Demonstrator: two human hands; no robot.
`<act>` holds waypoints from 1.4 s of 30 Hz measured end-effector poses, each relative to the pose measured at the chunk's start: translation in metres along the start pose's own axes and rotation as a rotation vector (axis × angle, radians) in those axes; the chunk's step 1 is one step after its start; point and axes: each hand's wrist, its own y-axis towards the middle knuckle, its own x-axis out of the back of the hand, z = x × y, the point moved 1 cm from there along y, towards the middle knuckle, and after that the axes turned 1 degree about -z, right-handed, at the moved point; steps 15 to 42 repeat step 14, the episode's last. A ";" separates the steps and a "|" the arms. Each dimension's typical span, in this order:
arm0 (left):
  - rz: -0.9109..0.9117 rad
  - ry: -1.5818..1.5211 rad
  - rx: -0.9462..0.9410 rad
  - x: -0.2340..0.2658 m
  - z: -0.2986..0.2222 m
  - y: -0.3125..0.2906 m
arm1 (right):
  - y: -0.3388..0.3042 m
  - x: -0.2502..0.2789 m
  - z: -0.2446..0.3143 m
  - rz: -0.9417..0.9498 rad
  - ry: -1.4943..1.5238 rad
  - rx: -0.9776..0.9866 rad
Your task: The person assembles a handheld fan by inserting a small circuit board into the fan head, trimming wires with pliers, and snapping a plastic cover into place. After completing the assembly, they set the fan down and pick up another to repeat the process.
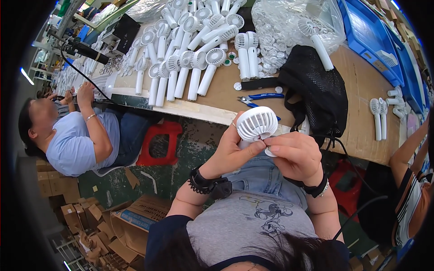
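Observation:
A white handheld fan (pixel 257 123) with a slatted round head is held in front of my body, just off the table's near edge. My left hand (pixel 233 151) is closed round it below the head, thumb pressed near the hub; most of the handle is hidden. My right hand (pixel 296 153) pinches a small white disc (pixel 270 152) close to the underside of the fan head. Whether the disc touches the fan I cannot tell. Beyond my hands lie blue-handled cutting pliers (pixel 264 96) on the table.
Many white fans (pixel 185 58) crowd the table's left side. A clear bag (pixel 282 34) of white round parts, a black mesh bag (pixel 316 90) and blue trays (pixel 375 40) stand right. Co-workers sit at both sides; a red stool (pixel 160 142) and cardboard boxes (pixel 140 217) are on the floor.

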 end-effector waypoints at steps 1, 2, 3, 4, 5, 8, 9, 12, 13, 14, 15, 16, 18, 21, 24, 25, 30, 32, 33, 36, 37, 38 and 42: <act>0.007 0.016 -0.034 0.001 0.001 0.000 | 0.000 0.000 0.001 -0.001 0.001 0.000; 0.014 0.031 -0.068 0.001 0.001 0.000 | 0.000 0.001 0.003 -0.004 0.007 -0.004; 0.015 0.030 -0.068 0.001 0.001 0.000 | 0.000 0.002 0.004 -0.007 0.013 -0.009; 0.017 0.042 -0.080 0.001 0.000 0.000 | 0.001 0.003 0.005 -0.010 0.019 -0.013; 0.019 0.053 -0.093 0.001 -0.001 0.000 | 0.001 0.004 0.005 -0.009 0.019 -0.013; 0.026 0.065 -0.109 0.000 -0.002 0.000 | 0.001 0.009 0.006 0.034 -0.009 0.076; 0.030 0.068 -0.111 0.000 -0.002 0.000 | 0.002 0.010 0.006 0.037 -0.011 0.076; 0.022 0.075 -0.111 0.000 -0.002 0.000 | 0.004 0.011 0.007 0.103 -0.066 0.138; 0.012 0.083 -0.106 0.000 -0.002 -0.001 | 0.004 0.012 0.007 0.116 -0.079 0.147; 0.002 0.092 -0.101 0.001 -0.002 -0.001 | 0.004 0.012 0.007 0.130 -0.091 0.156; 0.002 0.092 -0.101 0.001 -0.002 -0.001 | 0.004 0.012 0.007 0.130 -0.091 0.156; 0.002 0.092 -0.101 0.001 -0.002 -0.001 | 0.004 0.012 0.007 0.130 -0.091 0.156; 0.002 0.092 -0.101 0.001 -0.002 -0.001 | 0.004 0.012 0.007 0.130 -0.091 0.156; 0.002 0.092 -0.101 0.001 -0.002 -0.001 | 0.004 0.012 0.007 0.130 -0.091 0.156; 0.002 0.092 -0.101 0.001 -0.002 -0.001 | 0.004 0.012 0.007 0.130 -0.091 0.156; 0.002 0.092 -0.101 0.001 -0.002 -0.001 | 0.004 0.012 0.007 0.130 -0.091 0.156; 0.002 0.092 -0.101 0.001 -0.002 -0.001 | 0.004 0.012 0.007 0.130 -0.091 0.156; 0.002 0.092 -0.101 0.001 -0.002 -0.001 | 0.004 0.012 0.007 0.130 -0.091 0.156; 0.002 0.092 -0.101 0.001 -0.002 -0.001 | 0.004 0.012 0.007 0.130 -0.091 0.156; 0.002 0.092 -0.101 0.001 -0.002 -0.001 | 0.004 0.012 0.007 0.130 -0.091 0.156; 0.002 0.092 -0.101 0.001 -0.002 -0.001 | 0.004 0.012 0.007 0.130 -0.091 0.156; 0.002 0.092 -0.101 0.001 -0.002 -0.001 | 0.004 0.012 0.007 0.130 -0.091 0.156; 0.002 0.092 -0.101 0.001 -0.002 -0.001 | 0.004 0.012 0.007 0.130 -0.091 0.156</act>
